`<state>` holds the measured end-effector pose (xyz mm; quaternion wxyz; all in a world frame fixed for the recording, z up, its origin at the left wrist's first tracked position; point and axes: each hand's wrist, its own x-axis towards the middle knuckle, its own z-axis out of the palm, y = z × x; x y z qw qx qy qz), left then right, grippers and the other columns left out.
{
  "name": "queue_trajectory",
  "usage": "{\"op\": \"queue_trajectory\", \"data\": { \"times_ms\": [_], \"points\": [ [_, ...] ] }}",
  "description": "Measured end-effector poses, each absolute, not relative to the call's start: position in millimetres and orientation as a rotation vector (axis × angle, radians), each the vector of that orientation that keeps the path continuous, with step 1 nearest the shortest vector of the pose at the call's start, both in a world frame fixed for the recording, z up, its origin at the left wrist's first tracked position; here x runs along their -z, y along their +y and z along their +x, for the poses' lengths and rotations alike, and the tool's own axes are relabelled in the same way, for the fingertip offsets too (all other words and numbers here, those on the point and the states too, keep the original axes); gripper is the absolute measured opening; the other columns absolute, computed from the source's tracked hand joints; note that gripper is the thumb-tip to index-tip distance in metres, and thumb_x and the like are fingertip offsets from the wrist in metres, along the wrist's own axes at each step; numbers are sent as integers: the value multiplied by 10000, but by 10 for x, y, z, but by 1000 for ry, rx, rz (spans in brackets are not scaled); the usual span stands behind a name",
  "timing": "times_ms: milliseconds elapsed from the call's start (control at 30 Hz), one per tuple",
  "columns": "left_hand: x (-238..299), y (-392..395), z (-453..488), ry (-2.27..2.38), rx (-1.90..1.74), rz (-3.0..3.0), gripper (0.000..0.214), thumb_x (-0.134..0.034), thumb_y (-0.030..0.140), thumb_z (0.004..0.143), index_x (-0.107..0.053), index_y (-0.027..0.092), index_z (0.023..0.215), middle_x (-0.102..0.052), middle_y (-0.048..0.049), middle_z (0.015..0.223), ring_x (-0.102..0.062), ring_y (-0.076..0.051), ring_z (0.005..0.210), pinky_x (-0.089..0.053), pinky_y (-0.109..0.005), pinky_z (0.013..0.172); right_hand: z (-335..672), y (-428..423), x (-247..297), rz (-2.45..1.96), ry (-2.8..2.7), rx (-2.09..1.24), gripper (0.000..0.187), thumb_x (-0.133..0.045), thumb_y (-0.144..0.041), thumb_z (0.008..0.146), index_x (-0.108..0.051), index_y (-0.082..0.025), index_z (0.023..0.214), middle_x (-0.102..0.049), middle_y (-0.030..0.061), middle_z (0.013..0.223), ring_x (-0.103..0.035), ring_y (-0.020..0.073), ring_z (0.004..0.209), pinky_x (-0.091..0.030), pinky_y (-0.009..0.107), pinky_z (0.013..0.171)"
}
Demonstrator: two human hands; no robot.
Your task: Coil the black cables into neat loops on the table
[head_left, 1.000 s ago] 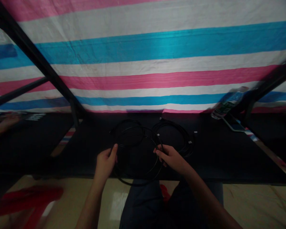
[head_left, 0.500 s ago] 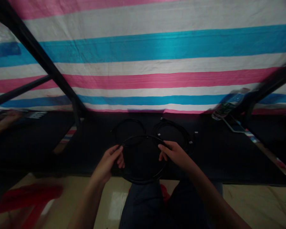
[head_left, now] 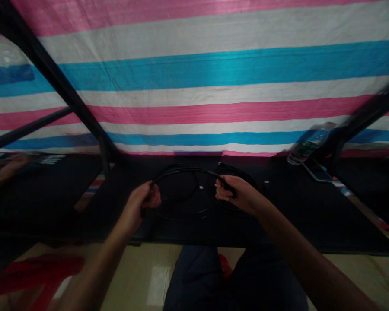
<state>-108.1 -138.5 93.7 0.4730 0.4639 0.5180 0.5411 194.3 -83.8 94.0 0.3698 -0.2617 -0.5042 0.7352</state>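
Between my two hands a black cable (head_left: 188, 169) is held in a wide coil above the black table. My left hand (head_left: 145, 198) is closed around the coil's left side, and my right hand (head_left: 235, 190) grips its right side. The lower part of the loop is dim against the table. Behind the held coil, a second coil of black cable (head_left: 196, 181) lies on the table at left. A further coiled cable (head_left: 251, 176) lies partly hidden behind my right hand. Small white pieces, one a white tag (head_left: 201, 187), show beside the coils.
A plastic bottle (head_left: 307, 146) leans at the back right beside a phone-like flat device (head_left: 319, 171). Black metal frame bars (head_left: 60, 84) rise on both sides. Another person's hand (head_left: 14, 166) is at far left. A red stool (head_left: 35, 274) stands below left.
Both hands have moved up and slightly apart with the held coil, away from the table's front edge. The fingers now wrap more fully around the cable.
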Motion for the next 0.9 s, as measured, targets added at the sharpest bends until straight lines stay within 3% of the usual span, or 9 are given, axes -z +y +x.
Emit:
{"op": "queue_trajectory", "data": {
  "times_ms": [133, 267, 367, 467, 533, 700, 900],
  "points": [
    [-991, -1231, -1390, 1484, -1178, 1591, 496, -469, 673, 856, -588, 200, 763, -541, -43, 649, -542, -207, 641, -472, -328, 627, 2087, -658, -1180, -763, -1946, -1531, 315, -579, -502, 931, -658, -197, 934, -570, 6, 754, -503, 156, 688, -389, 286, 664],
    [-1096, -944, -1798, 1396, -570, 2378, 370, -584, 588, 800, -622, 222, 763, -659, -119, 911, -596, -306, 925, -484, -441, 894, 2184, -497, -1302, -805, -2587, -779, 234, -544, -398, 974, -665, -200, 943, -658, 51, 909, -570, 208, 856, -378, 376, 886],
    [-1075, -632, -2034, 1309, -302, 2659, 227, -599, 449, 831, -663, 232, 843, -672, -139, 1094, -549, -362, 1153, -393, -524, 1048, 2103, -333, -1245, -634, -2860, -191, 171, -511, -267, 1006, -648, -181, 950, -651, 74, 964, -564, 225, 949, -278, 433, 977],
    [-938, -314, -2174, 1349, -358, 2784, 203, -509, 257, 891, -697, 254, 967, -641, -124, 1208, -500, -354, 1251, -338, -571, 1086, 1938, -127, -1074, -593, -2967, 137, 148, -498, -206, 1008, -636, -160, 980, -633, 99, 999, -541, 238, 986, -276, 426, 944],
    [-814, -148, -2214, 1427, -408, 2808, 284, -479, 181, 891, -704, 270, 1041, -628, -121, 1213, -524, -336, 1210, -367, -563, 1057, 1832, -2, -915, -617, -3007, 222, 131, -506, -180, 998, -631, -148, 1015, -625, 117, 1035, -528, 250, 1010, -291, 411, 915],
    [-475, -35, -2177, 1673, -179, 2778, 425, -459, 106, 873, -678, 255, 1206, -647, -125, 994, -614, -288, 920, -470, -482, 910, 1695, 111, -544, -615, -3058, 207, 163, -522, -81, 948, -626, -144, 1055, -616, 134, 1075, -512, 271, 1060, -324, 387, 866],
    [-164, -328, -2123, 1534, -262, 2772, 375, -467, 139, 883, -692, 208, 1175, -649, -162, 1215, -557, -338, 1162, -463, -511, 991, 1711, -57, -453, -379, -3138, 131, 185, -512, -76, 949, -625, -157, 1071, -610, 107, 1039, -513, 242, 981, -350, 379, 852]
  ]
}}
